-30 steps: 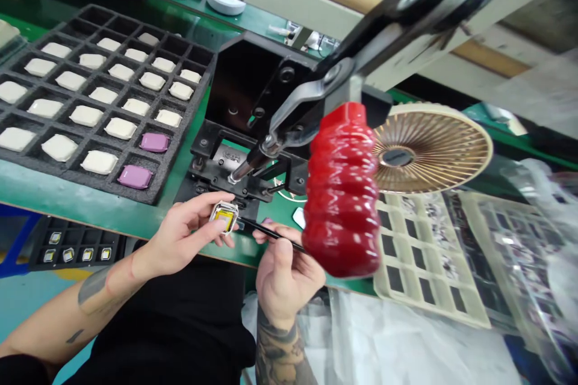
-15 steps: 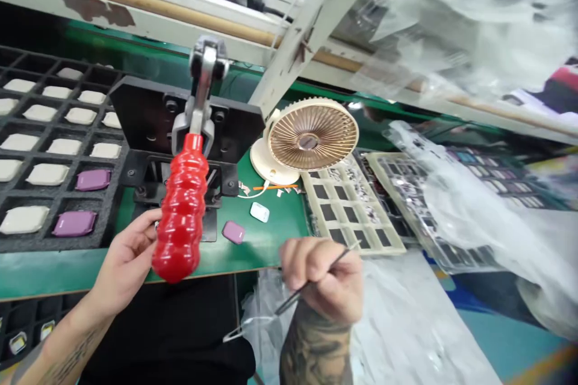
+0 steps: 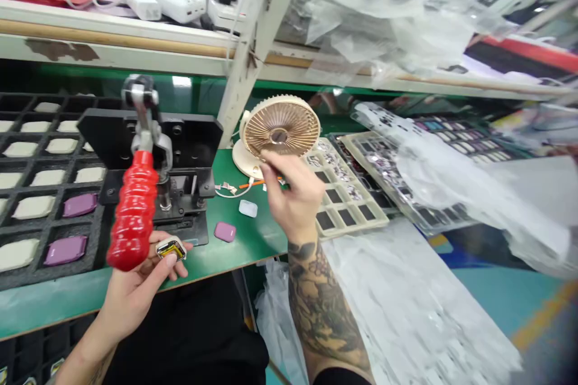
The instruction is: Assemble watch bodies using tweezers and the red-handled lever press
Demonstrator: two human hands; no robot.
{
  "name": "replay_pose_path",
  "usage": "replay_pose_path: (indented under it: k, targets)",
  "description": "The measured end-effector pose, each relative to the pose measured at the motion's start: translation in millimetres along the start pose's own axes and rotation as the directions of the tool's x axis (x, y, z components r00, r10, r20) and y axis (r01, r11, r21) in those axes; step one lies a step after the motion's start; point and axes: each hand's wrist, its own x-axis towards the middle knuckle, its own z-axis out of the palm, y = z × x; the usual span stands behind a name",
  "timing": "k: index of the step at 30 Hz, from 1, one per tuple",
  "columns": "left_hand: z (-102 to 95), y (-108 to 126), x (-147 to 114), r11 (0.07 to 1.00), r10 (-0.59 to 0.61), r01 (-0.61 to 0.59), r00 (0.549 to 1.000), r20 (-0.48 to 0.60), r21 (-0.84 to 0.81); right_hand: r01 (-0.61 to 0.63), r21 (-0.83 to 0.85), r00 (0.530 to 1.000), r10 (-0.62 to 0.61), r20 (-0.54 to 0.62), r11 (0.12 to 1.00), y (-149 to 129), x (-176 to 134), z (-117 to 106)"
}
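Note:
My left hand (image 3: 144, 280) is closed around a small open device case (image 3: 171, 249), white-rimmed with yellow and dark parts inside, just below the press. The red ribbed handle (image 3: 134, 210) of that press hangs in front of part of this hand. My right hand (image 3: 293, 192) is raised before the fan, thumb and forefinger pinched together. The thin dark tweezers it held a moment ago hardly show against the fan. Between the hands, a purple cover (image 3: 224, 231) and a pale, whitish cover (image 3: 248, 208) lie on the green bench top.
A black press (image 3: 180, 192) stands beside a black foam tray (image 3: 97, 234) of white and purple covers at left. A cream desk fan (image 3: 280, 126) stands behind. Rightward are a compartment tray (image 3: 336, 231) with dark pieces and plastic bags (image 3: 474, 186). A shelf (image 3: 112, 63) runs above.
My left hand has brought the open case out from behind the red handle, into sight. My right hand has risen from the bench's front edge toward the fan. The view has shifted right.

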Motion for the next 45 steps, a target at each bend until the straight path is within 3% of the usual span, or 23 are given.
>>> replay_pose_path:
  k: [3, 5, 7, 9, 13, 16, 18, 23, 29, 32, 35, 38, 41, 45]
  targets:
    - [2.6, 1, -5, 0.995, -0.031, 0.031, 1.000, -0.002, 0.094, 0.005, -0.226, 0.988, 0.031, 0.153, 0.974, -2, -61, -30]
    - [4.9, 0, -5, 0.986, -0.047, 0.047, 0.999, -0.005, 0.158, 0.059, -0.389, 0.956, 0.061, 0.288, 0.919, -2, -94, -42]
    - [6.6, -3, -3, 0.977, -0.037, 0.029, 0.999, 0.035, 0.211, 0.136, -0.479, 0.906, 0.086, 0.414, 0.867, 1, -114, -51]
    - [6.3, -10, 0, 0.965, -0.005, -0.018, 0.996, 0.088, 0.261, 0.147, -0.496, 0.879, 0.117, 0.461, 0.856, 8, -118, -63]
    - [-2.0, -25, 1, 0.929, 0.052, -0.088, 0.993, 0.110, 0.359, -0.101, -0.601, 0.898, 0.333, 0.288, 0.793, 50, -93, -107]
    - [-9.5, -34, 1, 0.927, 0.106, -0.150, 0.984, 0.144, 0.344, -0.258, -0.707, 0.849, 0.503, 0.160, 0.659, 103, -61, -145]
    - [-12.1, -37, 2, 0.922, 0.126, -0.179, 0.977, 0.173, 0.342, -0.276, -0.741, 0.807, 0.566, 0.167, 0.612, 138, -43, -160]
    - [-8.4, -32, 3, 0.905, 0.100, -0.151, 0.984, 0.148, 0.398, -0.215, -0.761, 0.663, 0.664, 0.347, 0.612, 191, -19, -159]
    - [2.4, -15, -3, 0.924, 0.002, -0.033, 0.997, 0.081, 0.380, -0.203, -0.789, 0.491, 0.758, 0.429, 0.579, 211, -4, -152]
    - [2.6, -16, -4, 0.944, -0.027, -0.003, 0.996, 0.088, 0.329, -0.217, -0.799, 0.450, 0.784, 0.428, 0.561, 214, 2, -156]
    - [2.4, -17, -4, 0.953, -0.043, 0.011, 0.994, 0.099, 0.302, -0.242, -0.796, 0.456, 0.789, 0.411, 0.555, 213, 1, -156]
    - [4.5, -16, -4, 0.960, -0.043, 0.011, 0.993, 0.107, 0.279, -0.287, -0.779, 0.499, 0.781, 0.376, 0.558, 209, -4, -152]
    - [8.0, -16, -4, 0.977, -0.033, 0.011, 0.994, 0.103, 0.215, -0.363, -0.746, 0.585, 0.760, 0.283, 0.558, 205, -8, -149]
    - [10.3, -16, -2, 0.989, -0.029, 0.016, 0.996, 0.085, 0.145, -0.502, -0.660, 0.708, 0.704, 0.058, 0.559, 195, -7, -149]
